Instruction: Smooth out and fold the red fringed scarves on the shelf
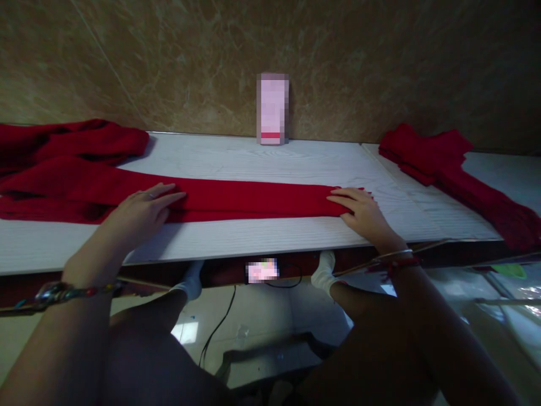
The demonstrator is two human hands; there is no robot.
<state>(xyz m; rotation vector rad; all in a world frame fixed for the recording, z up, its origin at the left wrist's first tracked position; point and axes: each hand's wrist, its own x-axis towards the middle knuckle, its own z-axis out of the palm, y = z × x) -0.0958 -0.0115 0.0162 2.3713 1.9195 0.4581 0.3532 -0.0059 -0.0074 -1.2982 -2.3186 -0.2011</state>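
A long red scarf lies stretched sideways along a white wood-grain surface, folded lengthwise into a flat band with a fringe at its right end. My left hand rests on its left part, fingers stretched out over the cloth. At the fringed end, my right hand lies with its fingers extended across the fabric, covering part of the fringe. Both hands are open. Toward the left edge of the view the scarf widens into looser folds.
Another bunched red cloth lies at the back left. Folded red scarves are piled at the right. A blurred pink box stands against the brown marbled wall. Below the white surface are a blurred device and a cable.
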